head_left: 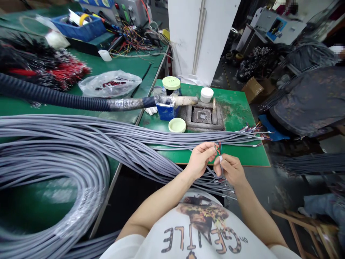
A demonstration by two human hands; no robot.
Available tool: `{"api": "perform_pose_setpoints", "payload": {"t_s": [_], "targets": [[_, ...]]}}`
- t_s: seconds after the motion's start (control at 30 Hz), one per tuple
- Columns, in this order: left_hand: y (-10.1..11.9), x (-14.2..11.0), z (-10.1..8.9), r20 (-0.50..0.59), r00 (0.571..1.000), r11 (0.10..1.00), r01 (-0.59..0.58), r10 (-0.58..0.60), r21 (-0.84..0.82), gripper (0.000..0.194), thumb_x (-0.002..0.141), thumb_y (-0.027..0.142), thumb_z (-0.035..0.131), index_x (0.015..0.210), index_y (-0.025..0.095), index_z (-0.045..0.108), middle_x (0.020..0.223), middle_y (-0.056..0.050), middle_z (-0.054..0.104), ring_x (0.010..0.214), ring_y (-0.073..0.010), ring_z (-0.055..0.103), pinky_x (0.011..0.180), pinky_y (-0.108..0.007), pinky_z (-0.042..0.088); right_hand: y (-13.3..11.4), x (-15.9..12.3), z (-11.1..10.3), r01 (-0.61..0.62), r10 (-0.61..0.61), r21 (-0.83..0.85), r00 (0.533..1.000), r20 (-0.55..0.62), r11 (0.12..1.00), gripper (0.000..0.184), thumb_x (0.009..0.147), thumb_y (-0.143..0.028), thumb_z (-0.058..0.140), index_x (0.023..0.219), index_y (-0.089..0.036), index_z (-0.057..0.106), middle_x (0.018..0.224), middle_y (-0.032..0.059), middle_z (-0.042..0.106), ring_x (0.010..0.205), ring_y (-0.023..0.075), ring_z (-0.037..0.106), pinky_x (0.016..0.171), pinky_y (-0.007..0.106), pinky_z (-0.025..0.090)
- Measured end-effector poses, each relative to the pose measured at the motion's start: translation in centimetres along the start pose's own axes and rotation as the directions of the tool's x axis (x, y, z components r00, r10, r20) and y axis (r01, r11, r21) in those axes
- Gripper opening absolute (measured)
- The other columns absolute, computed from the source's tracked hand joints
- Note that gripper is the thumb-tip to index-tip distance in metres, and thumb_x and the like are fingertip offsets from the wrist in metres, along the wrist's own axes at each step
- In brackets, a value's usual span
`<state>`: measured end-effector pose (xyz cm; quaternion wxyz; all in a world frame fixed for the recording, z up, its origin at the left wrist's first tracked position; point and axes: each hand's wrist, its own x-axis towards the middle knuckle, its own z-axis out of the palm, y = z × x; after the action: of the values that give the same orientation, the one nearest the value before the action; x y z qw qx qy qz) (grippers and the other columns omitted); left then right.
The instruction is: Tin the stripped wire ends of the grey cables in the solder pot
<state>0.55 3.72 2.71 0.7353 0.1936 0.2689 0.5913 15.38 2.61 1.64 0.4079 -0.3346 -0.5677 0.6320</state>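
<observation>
Between thumb and fingers, my right hand (232, 170) grips the end of a grey cable (221, 169), which points upward. Several thin coloured wires (219, 148), among them red, green and blue, fan out above a white band on that cable. My left hand (201, 158) is closed in a pinch on the wires at their left side. Just beyond my hands, a bundle of grey cables (188, 137) lies across the green table, its stripped ends (256, 132) to the right. More grey cable ends (219, 184) hang close to my body, below my hands.
A solder pot (204, 116) is set in a dirty block beyond the cables. Around it are a hose (129, 104), a blue box (167, 110), a pale green lid (177, 125) and a white tub (206, 94). Coiled grey cable (99, 180) fills the left. A person (304, 97) is at the right.
</observation>
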Motion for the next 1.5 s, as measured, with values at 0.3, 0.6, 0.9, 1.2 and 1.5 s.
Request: {"api": "perform_pose_setpoints", "payload": {"t_s": [0.3, 0.6, 0.9, 1.2, 1.5], "targets": [[-0.5, -0.2, 0.0, -0.095, 0.995, 0.997, -0.035, 0.042, 0.067, 0.021, 0.066, 0.032, 0.079, 0.072, 0.013, 0.070, 0.059, 0.001, 0.062, 0.049, -0.0044, 0.047, 0.051, -0.017, 0.036, 0.1, 0.0, 0.1, 0.024, -0.023, 0.005, 0.997, -0.078, 1.000, 0.023, 0.090, -0.036, 0.054, 0.086, -0.018, 0.066, 0.051, -0.0015, 0.058, 0.045, 0.0114, 0.046, 0.050, 0.026, 0.033], [-2.0, -1.3, -1.0, -0.105, 0.890, 0.845, -0.377, 0.444, 0.379, 0.016, 0.072, 0.032, 0.075, 0.075, 0.017, 0.068, 0.067, 0.000, 0.064, 0.061, -0.0094, 0.056, 0.060, -0.021, 0.044, -0.9, 0.2, 0.4, 0.028, -0.051, -0.185, 0.991, -0.122, 0.982, 0.024, 0.092, -0.036, 0.052, 0.086, -0.018, 0.066, 0.052, -0.0031, 0.057, 0.045, 0.0100, 0.047, 0.050, 0.025, 0.035], [0.8, -0.9, 0.4, -0.027, 0.931, 0.819, -0.308, 0.365, 0.484, 0.015, 0.071, 0.030, 0.075, 0.073, 0.016, 0.069, 0.067, 0.001, 0.064, 0.057, -0.0094, 0.058, 0.058, -0.021, 0.047, -2.9, 0.0, 1.4, 0.051, -0.114, -0.542, 0.990, -0.083, 0.839, 0.028, 0.094, -0.034, 0.047, 0.076, -0.020, 0.063, 0.058, -0.0023, 0.058, 0.054, 0.0106, 0.052, 0.058, 0.024, 0.041], [1.8, -0.4, -0.2, -0.007, 0.979, 0.849, -0.171, 0.202, 0.500, 0.019, 0.068, 0.033, 0.078, 0.072, 0.015, 0.072, 0.065, -0.001, 0.068, 0.058, -0.0108, 0.059, 0.062, -0.024, 0.049, -3.0, -0.1, 1.4, 0.070, -0.127, -0.606, 0.991, -0.051, 0.793, 0.028, 0.095, -0.034, 0.046, 0.076, -0.020, 0.062, 0.060, -0.0021, 0.059, 0.056, 0.0105, 0.055, 0.060, 0.023, 0.041], [2.1, -1.4, -0.5, 0.360, 0.734, 0.285, -0.593, 0.576, 0.753, 0.004, 0.076, 0.025, 0.072, 0.074, 0.022, 0.071, 0.067, -0.001, 0.065, 0.062, -0.0128, 0.054, 0.064, -0.028, 0.044, -3.0, 0.6, 1.7, -0.160, 0.157, -0.042, 0.985, -0.074, 0.986, 0.032, 0.086, -0.045, 0.058, 0.069, -0.018, 0.058, 0.052, -0.0025, 0.058, 0.041, 0.0093, 0.050, 0.043, 0.022, 0.039]]}}
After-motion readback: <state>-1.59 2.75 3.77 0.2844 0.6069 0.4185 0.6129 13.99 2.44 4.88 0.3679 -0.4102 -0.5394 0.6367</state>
